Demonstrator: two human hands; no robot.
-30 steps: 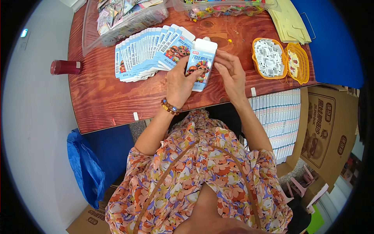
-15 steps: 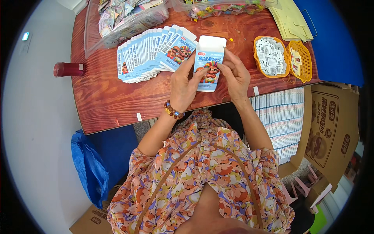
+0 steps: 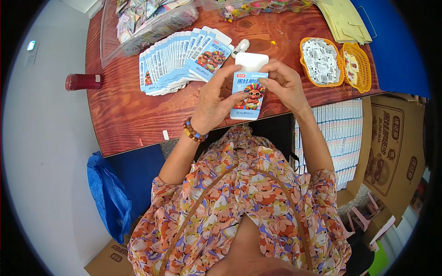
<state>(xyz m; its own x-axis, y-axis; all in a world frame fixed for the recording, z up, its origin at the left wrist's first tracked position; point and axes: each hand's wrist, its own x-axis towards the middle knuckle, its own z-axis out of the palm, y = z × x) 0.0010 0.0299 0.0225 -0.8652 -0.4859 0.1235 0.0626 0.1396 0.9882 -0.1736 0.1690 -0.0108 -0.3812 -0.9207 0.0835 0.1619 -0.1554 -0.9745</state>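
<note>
Between my hands is a small blue-and-white printed box [image 3: 248,95] with a cartoon figure on its front, its white top flap standing up. My left hand [image 3: 216,97] grips its left side, thumb across the front. On the upper right side, the fingers of my right hand [image 3: 284,84] pinch the edge below the flap. Beyond my left hand, a fanned stack of matching flat cartons [image 3: 170,62] lies on the red wood-grain table [image 3: 124,115]. A small pale object [image 3: 241,47] lies just behind the box; I cannot make out its kind.
Clear bins of packets [image 3: 159,25] and colourful trinkets [image 3: 267,8] stand at the back. Right are yellow baskets holding white sachets [image 3: 322,62] and small cards [image 3: 352,66], plus yellow paper [image 3: 343,20]. A dark red cylinder [image 3: 83,82] is left; an open carton of boxes [image 3: 340,138] stands below right.
Both hands have brought the box a little toward me, down from the fanned stack. The small pale object behind it has come into sight.
</note>
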